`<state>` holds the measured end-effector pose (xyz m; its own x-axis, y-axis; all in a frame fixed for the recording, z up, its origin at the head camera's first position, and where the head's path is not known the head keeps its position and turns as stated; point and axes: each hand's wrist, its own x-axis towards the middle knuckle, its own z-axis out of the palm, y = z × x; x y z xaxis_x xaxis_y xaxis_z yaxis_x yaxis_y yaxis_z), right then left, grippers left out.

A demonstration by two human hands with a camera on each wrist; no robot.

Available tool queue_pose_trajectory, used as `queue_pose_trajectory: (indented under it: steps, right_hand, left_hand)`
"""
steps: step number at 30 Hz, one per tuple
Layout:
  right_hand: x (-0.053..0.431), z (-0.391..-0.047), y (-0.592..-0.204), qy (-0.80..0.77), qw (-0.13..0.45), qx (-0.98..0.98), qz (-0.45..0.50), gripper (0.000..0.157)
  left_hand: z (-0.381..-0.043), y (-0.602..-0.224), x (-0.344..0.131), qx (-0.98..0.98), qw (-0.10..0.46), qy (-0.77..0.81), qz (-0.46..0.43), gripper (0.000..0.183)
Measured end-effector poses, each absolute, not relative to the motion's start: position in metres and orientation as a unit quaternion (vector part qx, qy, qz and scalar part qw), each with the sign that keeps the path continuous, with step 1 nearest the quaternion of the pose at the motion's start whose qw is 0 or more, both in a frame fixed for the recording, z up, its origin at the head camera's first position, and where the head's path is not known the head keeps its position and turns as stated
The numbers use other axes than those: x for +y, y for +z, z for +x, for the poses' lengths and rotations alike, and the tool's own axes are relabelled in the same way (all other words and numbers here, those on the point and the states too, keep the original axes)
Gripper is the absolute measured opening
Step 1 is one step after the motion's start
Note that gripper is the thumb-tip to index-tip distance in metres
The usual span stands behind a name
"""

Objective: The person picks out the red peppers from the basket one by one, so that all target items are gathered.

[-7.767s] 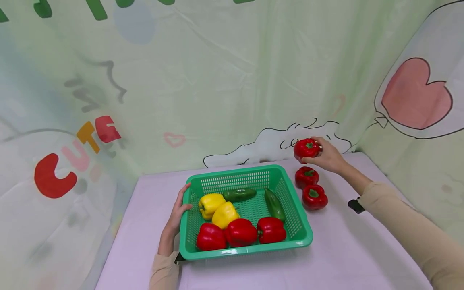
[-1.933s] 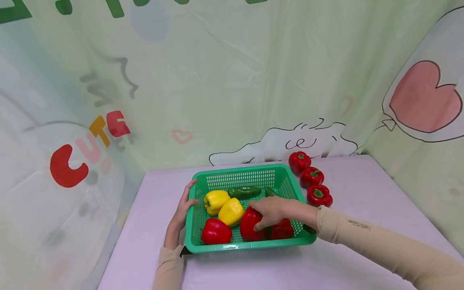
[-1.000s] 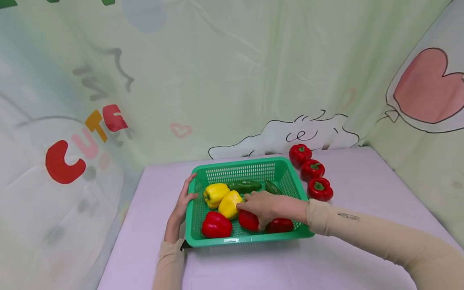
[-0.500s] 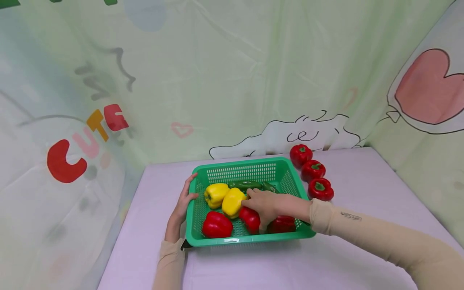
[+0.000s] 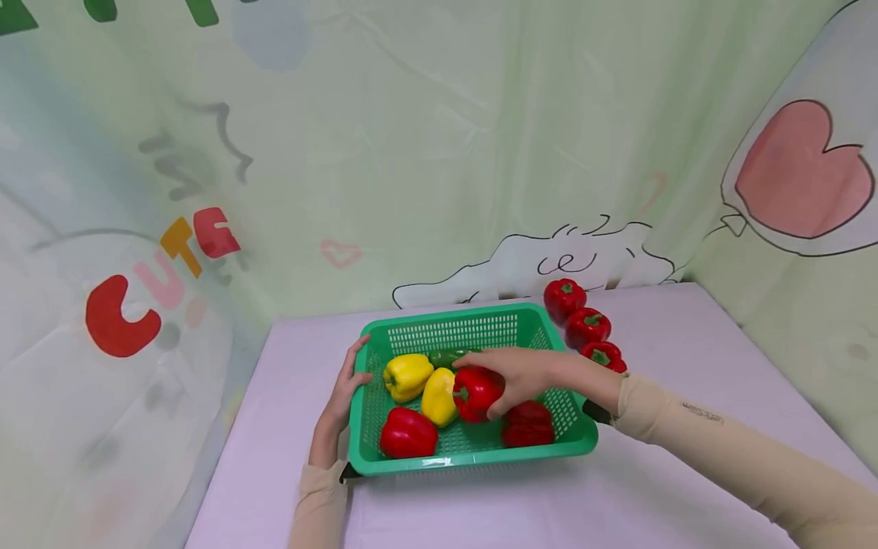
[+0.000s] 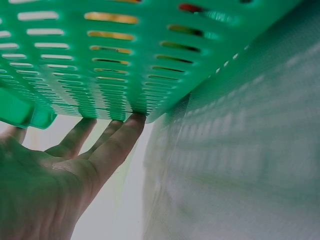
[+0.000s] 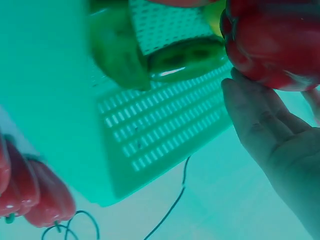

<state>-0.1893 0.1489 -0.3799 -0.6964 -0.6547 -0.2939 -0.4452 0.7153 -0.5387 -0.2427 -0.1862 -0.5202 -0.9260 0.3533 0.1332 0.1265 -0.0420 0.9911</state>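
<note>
Inside the green plastic basket (image 5: 473,459), my right hand (image 5: 521,374) holds a red bell pepper (image 5: 476,395) between thumb and fingers, its stem facing left. In the right wrist view this held pepper (image 7: 275,45) rests against the fingers (image 7: 260,115). My left hand (image 5: 339,396) grips the basket's left side, thumb over the rim; in the left wrist view its fingers (image 6: 117,145) press the outer wall. Two more red bell peppers (image 5: 408,433) (image 5: 528,425) lie near the front wall, two yellow bell peppers (image 5: 408,377) (image 5: 440,398) behind.
Three red bell peppers (image 5: 565,301) (image 5: 588,328) (image 5: 604,355) stand in a row on the table (image 5: 658,335), right of the basket. Green peppers lie at the basket's back, one (image 5: 449,357) partly hidden; the right wrist view shows another (image 7: 117,47). A printed curtain (image 5: 411,152) hangs behind.
The pepper held earlier now stands in the row outside. My right hand has since taken another red pepper, lifted it slightly and turned it stem-left. One yellow pepper has turned. The left hand stayed.
</note>
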Motion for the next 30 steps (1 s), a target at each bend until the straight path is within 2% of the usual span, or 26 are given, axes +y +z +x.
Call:
queue_pose_trajectory:
  steps: [8, 20, 26, 30]
  right_hand:
    - [0.166, -0.194, -0.378, -0.255, 0.214, 0.893, -0.302, 0.075]
    - [0.185, -0.202, -0.372, -0.310, 0.188, 0.880, -0.306, 0.075]
    - [0.190, -0.204, -0.374, -0.337, 0.185, 0.865, -0.323, 0.083]
    - [0.195, -0.204, -0.375, -0.348, 0.183, 0.865, -0.313, 0.079]
  left_hand:
    - [-0.240, -0.520, -0.187, 0.683, 0.076, 0.704, 0.179, 0.070]
    - [-0.243, -0.519, -0.185, 0.687, 0.071, 0.699, 0.188, 0.071]
    - [-0.243, -0.519, -0.186, 0.690, 0.068, 0.695, 0.190, 0.071]
    - [-0.242, -0.522, -0.186, 0.691, 0.069, 0.695, 0.187, 0.071]
